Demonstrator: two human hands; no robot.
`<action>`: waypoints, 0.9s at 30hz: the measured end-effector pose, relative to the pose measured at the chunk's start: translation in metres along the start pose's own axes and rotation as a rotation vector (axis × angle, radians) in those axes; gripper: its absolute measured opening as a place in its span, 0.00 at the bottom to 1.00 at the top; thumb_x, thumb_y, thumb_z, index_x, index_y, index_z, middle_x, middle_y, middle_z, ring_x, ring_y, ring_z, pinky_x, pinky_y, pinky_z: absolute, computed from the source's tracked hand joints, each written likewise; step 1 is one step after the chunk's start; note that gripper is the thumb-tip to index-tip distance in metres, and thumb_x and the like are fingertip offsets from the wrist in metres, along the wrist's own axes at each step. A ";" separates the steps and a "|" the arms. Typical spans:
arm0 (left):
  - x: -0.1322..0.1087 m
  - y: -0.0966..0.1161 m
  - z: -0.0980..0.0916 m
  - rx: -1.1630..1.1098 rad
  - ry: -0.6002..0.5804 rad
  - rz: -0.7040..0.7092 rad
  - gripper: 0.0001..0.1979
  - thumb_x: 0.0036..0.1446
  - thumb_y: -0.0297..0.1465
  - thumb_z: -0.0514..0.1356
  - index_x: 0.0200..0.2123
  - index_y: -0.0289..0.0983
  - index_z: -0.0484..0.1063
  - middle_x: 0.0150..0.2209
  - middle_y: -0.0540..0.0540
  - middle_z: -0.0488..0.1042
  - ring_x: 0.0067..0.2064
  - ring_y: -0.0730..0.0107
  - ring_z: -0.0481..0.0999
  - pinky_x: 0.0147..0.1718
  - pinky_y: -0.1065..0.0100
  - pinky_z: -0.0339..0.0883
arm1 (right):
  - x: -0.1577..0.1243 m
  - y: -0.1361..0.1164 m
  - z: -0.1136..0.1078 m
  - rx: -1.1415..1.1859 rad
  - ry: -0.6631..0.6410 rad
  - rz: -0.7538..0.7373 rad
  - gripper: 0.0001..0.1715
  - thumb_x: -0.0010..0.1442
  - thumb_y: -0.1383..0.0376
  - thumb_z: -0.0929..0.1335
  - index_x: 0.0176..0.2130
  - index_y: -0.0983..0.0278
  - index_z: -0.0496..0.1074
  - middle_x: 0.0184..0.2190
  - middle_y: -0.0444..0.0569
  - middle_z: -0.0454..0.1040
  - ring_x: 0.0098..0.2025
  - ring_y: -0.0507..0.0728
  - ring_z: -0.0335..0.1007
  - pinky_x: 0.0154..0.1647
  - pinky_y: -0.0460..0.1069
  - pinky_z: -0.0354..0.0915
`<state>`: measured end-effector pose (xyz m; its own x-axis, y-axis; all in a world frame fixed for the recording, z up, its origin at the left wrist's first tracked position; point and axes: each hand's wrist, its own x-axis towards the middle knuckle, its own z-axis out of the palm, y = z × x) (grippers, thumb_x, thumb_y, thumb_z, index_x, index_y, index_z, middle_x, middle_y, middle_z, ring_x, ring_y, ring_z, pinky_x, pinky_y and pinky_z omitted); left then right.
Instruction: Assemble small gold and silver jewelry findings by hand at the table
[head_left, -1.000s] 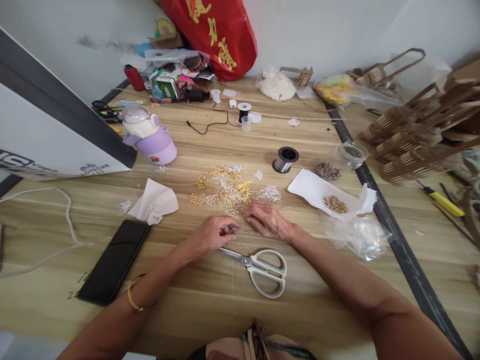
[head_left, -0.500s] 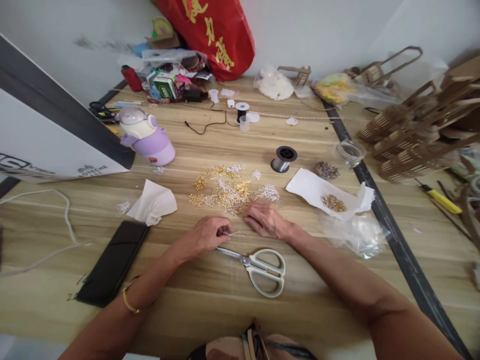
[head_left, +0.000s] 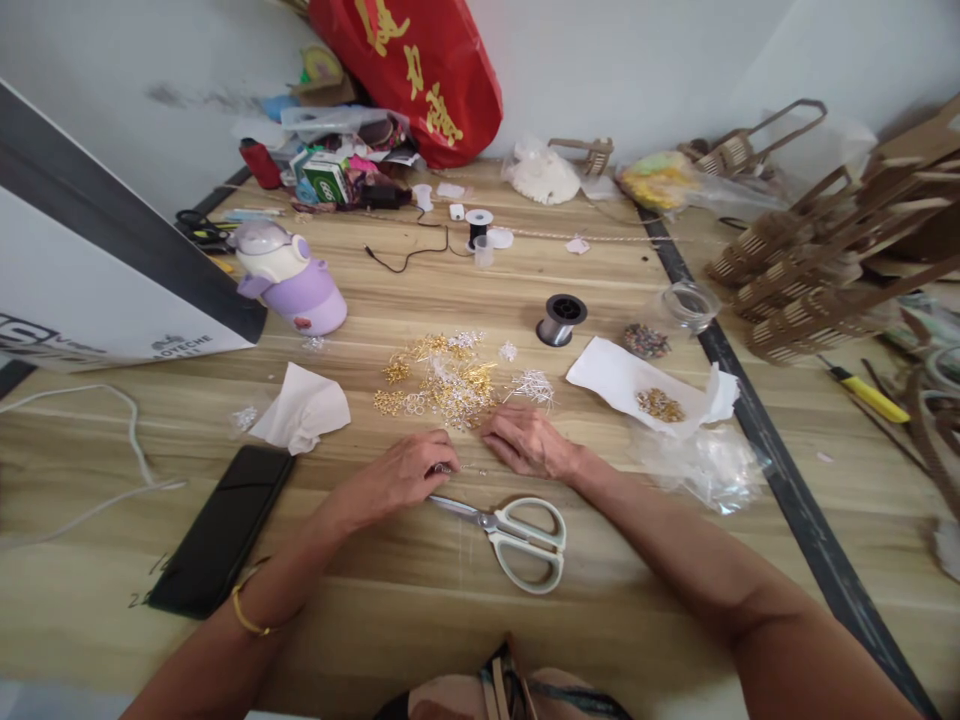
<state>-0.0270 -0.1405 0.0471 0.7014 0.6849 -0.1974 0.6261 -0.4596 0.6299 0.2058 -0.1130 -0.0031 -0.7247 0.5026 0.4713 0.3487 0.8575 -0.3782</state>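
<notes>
My left hand (head_left: pixel 407 468) is closed on a thin beaded strand (head_left: pixel 474 470), whose free end trails right over the table. My right hand (head_left: pixel 527 442) rests at the near edge of a pile of gold and silver jewellery findings (head_left: pixel 459 388); its fingers are curled down, and whatever is at their tips is hidden. Just below the hands lie scissors with cream handles (head_left: pixel 531 540), the blades pointing left under my left hand. Silver pins (head_left: pixel 531 386) are heaped beyond my right hand.
A wire spool (head_left: pixel 561 320) and white paper with gold-coloured pieces (head_left: pixel 660 405) lie right of the pile, near a clear plastic bag (head_left: pixel 712 470). To the left are a crumpled tissue (head_left: pixel 304 410), a black wallet-like case (head_left: pixel 221 530) and a purple bottle (head_left: pixel 300 290).
The whole view has shifted slightly. My left hand has turned a little, its fingers covering more of the strand; my right hand stays by the pile's edge.
</notes>
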 end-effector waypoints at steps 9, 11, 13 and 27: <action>-0.002 -0.006 -0.001 0.049 -0.059 -0.012 0.07 0.58 0.25 0.55 0.38 0.35 0.73 0.36 0.46 0.73 0.39 0.68 0.72 0.42 0.70 0.61 | -0.001 0.000 0.001 -0.101 -0.029 -0.060 0.07 0.67 0.69 0.58 0.36 0.65 0.63 0.28 0.48 0.68 0.30 0.53 0.63 0.35 0.49 0.63; -0.003 -0.009 -0.001 0.053 -0.063 -0.011 0.08 0.58 0.25 0.55 0.39 0.36 0.73 0.38 0.47 0.74 0.39 0.68 0.72 0.41 0.70 0.61 | -0.001 -0.001 0.002 -0.131 -0.024 -0.075 0.08 0.67 0.69 0.58 0.35 0.65 0.62 0.27 0.47 0.67 0.30 0.53 0.62 0.35 0.49 0.62; -0.004 -0.010 -0.001 0.067 -0.066 -0.027 0.09 0.58 0.26 0.55 0.41 0.37 0.73 0.38 0.47 0.75 0.39 0.68 0.72 0.41 0.70 0.61 | 0.000 -0.002 0.001 -0.163 -0.017 -0.079 0.08 0.67 0.69 0.58 0.35 0.65 0.62 0.27 0.47 0.67 0.30 0.53 0.62 0.34 0.48 0.62; 0.020 0.001 -0.014 0.170 0.165 -0.114 0.08 0.57 0.26 0.57 0.33 0.37 0.76 0.35 0.47 0.79 0.36 0.67 0.75 0.37 0.68 0.63 | -0.002 -0.003 0.000 -0.112 0.038 0.019 0.06 0.65 0.69 0.60 0.41 0.66 0.64 0.39 0.54 0.72 0.38 0.55 0.69 0.35 0.49 0.67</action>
<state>-0.0170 -0.1194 0.0538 0.5671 0.8140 -0.1260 0.7559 -0.4535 0.4722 0.2063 -0.1170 -0.0031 -0.6953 0.5205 0.4956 0.4277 0.8538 -0.2966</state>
